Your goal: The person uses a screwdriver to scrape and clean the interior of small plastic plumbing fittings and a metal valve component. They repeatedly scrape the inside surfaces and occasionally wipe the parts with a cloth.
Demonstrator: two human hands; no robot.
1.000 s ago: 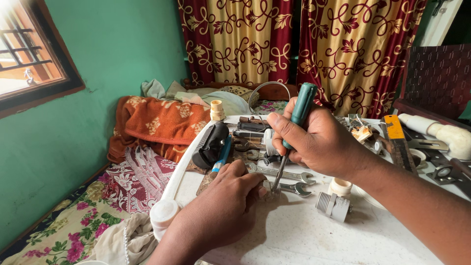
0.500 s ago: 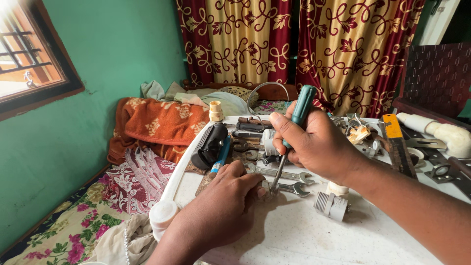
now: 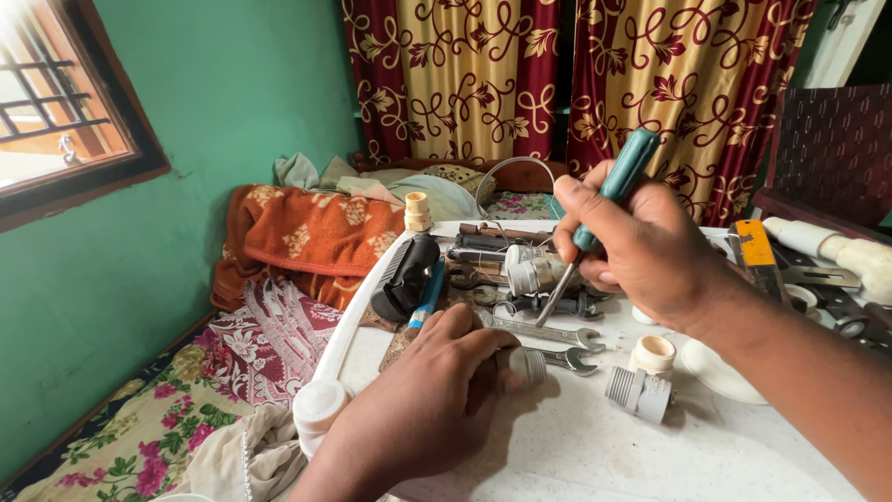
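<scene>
Resting on the white table [image 3: 595, 455], a small pale plastic fitting [image 3: 528, 364] lies under the left hand [image 3: 437, 400], whose fingers are curled tight around it. Just above it, the right hand [image 3: 641, 246] has its fingers closed on a green-handled screwdriver [image 3: 595, 223], shaft slanting down toward the fitting. Steel spanners [image 3: 548, 333] lie just beyond, a grey pipe fitting [image 3: 641, 390] sits to the right, and patterned curtains [image 3: 576, 84] hang behind.

2 hands [image 3: 418, 409], 1 screwdriver [image 3: 595, 218], 2 spanners [image 3: 548, 332], 2 curtains [image 3: 455, 79].
</scene>
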